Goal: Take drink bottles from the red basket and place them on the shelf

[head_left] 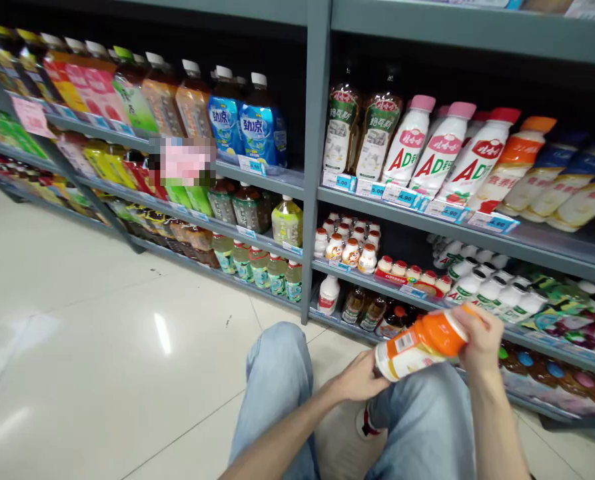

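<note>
An orange and white drink bottle [420, 345] lies tilted across my hands, above my right knee. Its capped end points up and to the right, inside my right hand [480, 337], whose fingers are wrapped round it; the cap is mostly covered. My left hand [362, 375] grips the white base at the lower left. A barcode label faces up on the orange part. On the shelf above stands a similar orange-capped bottle [520, 160], beside white bottles with red lettering [440, 157].
Grey shelving [313, 133] spans the view, with a post in the middle. Blue-labelled bottles [262, 127] and several others fill the left shelves. Small white bottles [492, 293] sit low on the right. My bent knees [280, 373] are close to the shelf, over a tiled floor [102, 347].
</note>
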Demonstrator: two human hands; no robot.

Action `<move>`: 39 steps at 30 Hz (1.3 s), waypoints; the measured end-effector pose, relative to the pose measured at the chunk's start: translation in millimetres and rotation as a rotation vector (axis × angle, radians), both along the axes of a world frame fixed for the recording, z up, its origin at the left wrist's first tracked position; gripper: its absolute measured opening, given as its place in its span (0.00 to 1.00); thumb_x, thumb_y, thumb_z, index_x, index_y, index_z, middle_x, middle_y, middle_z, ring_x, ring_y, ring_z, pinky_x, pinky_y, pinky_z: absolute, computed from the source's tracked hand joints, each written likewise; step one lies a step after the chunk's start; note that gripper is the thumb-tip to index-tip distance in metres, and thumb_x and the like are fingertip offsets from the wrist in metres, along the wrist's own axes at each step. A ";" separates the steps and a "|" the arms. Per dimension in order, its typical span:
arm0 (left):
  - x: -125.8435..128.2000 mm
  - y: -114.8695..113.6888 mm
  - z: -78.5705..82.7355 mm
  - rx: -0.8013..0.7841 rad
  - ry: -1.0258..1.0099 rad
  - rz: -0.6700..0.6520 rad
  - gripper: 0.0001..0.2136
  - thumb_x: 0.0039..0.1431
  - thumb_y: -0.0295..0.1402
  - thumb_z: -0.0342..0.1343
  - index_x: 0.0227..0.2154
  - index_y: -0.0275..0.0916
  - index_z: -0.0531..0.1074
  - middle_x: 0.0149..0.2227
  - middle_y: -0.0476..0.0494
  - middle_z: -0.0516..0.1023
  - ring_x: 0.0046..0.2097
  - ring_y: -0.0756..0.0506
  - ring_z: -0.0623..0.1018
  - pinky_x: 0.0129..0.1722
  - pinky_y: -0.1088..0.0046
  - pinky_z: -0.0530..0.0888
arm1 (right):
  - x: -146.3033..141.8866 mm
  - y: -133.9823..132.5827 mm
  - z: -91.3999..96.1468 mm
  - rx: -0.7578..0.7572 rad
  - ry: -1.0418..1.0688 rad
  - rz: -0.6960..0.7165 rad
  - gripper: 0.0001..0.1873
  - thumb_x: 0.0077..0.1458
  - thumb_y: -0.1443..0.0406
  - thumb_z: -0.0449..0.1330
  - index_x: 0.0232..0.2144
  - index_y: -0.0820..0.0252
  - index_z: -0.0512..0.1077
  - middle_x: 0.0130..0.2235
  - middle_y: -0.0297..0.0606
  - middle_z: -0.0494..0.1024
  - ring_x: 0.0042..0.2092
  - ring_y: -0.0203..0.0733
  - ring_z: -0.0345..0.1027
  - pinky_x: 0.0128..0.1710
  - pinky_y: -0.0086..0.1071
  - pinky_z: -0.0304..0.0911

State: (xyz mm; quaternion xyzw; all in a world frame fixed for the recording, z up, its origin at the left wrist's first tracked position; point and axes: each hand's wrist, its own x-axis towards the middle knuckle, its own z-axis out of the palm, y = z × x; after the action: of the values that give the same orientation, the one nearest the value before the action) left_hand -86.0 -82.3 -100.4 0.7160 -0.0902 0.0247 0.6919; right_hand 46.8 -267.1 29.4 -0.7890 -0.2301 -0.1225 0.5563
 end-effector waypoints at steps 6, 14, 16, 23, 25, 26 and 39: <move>11.1 13.1 -3.8 -0.443 0.252 0.285 0.22 0.47 0.46 0.63 0.43 0.39 0.75 0.40 0.34 0.81 0.35 0.41 0.77 0.34 0.63 0.74 | 41.0 112.2 14.6 0.089 0.252 0.297 0.21 0.53 0.52 0.65 0.20 0.59 0.66 0.21 0.30 0.62 0.24 0.35 0.53 0.24 0.31 0.49; 10.9 15.4 -20.4 -0.631 0.577 0.312 0.24 0.44 0.47 0.68 0.41 0.37 0.76 0.40 0.36 0.83 0.35 0.44 0.79 0.31 0.70 0.70 | 65.7 139.6 -24.0 -0.229 0.076 0.347 0.22 0.56 0.53 0.61 0.19 0.59 0.63 0.21 0.29 0.59 0.27 0.35 0.53 0.29 0.32 0.48; 14.4 10.3 -22.9 -0.591 0.600 0.274 0.23 0.43 0.48 0.70 0.37 0.35 0.77 0.36 0.34 0.83 0.34 0.43 0.79 0.30 0.69 0.71 | 66.3 140.6 -28.5 -0.229 0.102 0.353 0.22 0.55 0.53 0.62 0.18 0.59 0.63 0.21 0.28 0.59 0.27 0.34 0.52 0.29 0.32 0.47; 25.1 8.4 -12.1 -0.534 0.634 0.074 0.26 0.39 0.47 0.75 0.34 0.33 0.76 0.34 0.35 0.83 0.32 0.44 0.80 0.31 0.70 0.74 | 60.4 168.3 -36.5 0.100 0.650 0.569 0.24 0.47 0.50 0.69 0.21 0.55 0.59 0.21 0.26 0.64 0.24 0.36 0.61 0.26 0.30 0.58; 30.6 16.1 -6.2 -0.477 0.592 -0.022 0.25 0.40 0.43 0.76 0.37 0.33 0.76 0.35 0.36 0.83 0.33 0.45 0.80 0.32 0.71 0.74 | 60.2 171.6 -34.2 0.243 0.830 0.631 0.25 0.47 0.50 0.71 0.24 0.54 0.60 0.21 0.26 0.66 0.22 0.37 0.64 0.24 0.31 0.63; 35.2 21.3 -3.6 -0.444 0.563 -0.064 0.23 0.43 0.42 0.75 0.38 0.33 0.76 0.36 0.37 0.83 0.34 0.46 0.80 0.33 0.72 0.75 | 60.8 171.5 -32.3 0.308 0.904 0.655 0.25 0.47 0.49 0.71 0.26 0.54 0.61 0.21 0.27 0.68 0.22 0.38 0.66 0.23 0.32 0.65; 70.0 14.9 -0.9 -0.441 0.435 -0.247 0.23 0.48 0.52 0.68 0.36 0.36 0.75 0.43 0.30 0.81 0.33 0.45 0.76 0.28 0.69 0.71 | 45.9 162.4 -36.9 0.596 1.020 0.643 0.22 0.50 0.55 0.70 0.42 0.55 0.68 0.35 0.35 0.81 0.27 0.41 0.75 0.26 0.34 0.73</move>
State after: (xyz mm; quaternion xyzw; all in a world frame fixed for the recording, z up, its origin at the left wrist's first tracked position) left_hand -16.0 -67.4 -101.3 0.5210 -0.0190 -0.1940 0.8310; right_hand 92.6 -104.7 -7.6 -0.4530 -0.1183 0.3790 0.7982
